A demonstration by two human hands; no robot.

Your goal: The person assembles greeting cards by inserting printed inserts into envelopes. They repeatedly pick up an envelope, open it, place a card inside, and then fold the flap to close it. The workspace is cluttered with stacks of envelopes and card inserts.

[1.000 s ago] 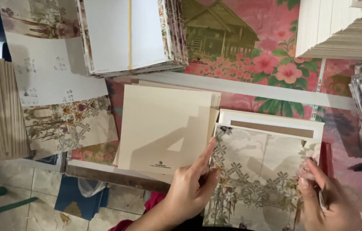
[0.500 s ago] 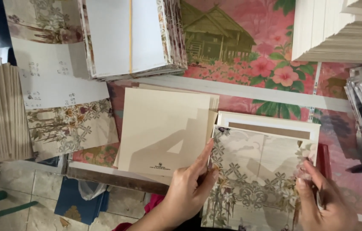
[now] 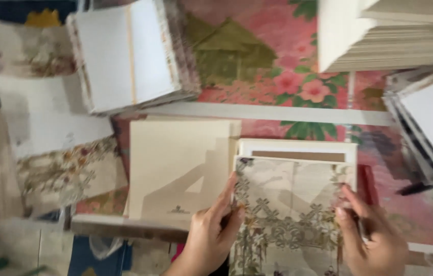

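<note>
- Patterned card (image 3: pixel 290 214), printed with a pale lattice and flower design, sits low in the middle of the view, lying over a cream envelope (image 3: pixel 298 148) whose upper border and brown flap edge still show above it
- Left hand (image 3: pixel 211 240) pinches the card's left edge, thumb on top and fingers underneath; right hand (image 3: pixel 372 240) clasps the right edge the same way, so both grips are closed on the card
- Card looks only partly seated, so I judge the insertion or alignment as unfinished
- Plain cream sheet (image 3: pixel 180 168) lies just left, touching the envelope's side
- Tall stacks crowd the far side: a white pile (image 3: pixel 124 56) upper left, another pile (image 3: pixel 395 36) upper right, slanted cards (image 3: pixel 431 128) at right
- Worktop (image 3: pixel 278 66) with its floral cloth ends near the wrists; free room lies mainly toward the body
</note>
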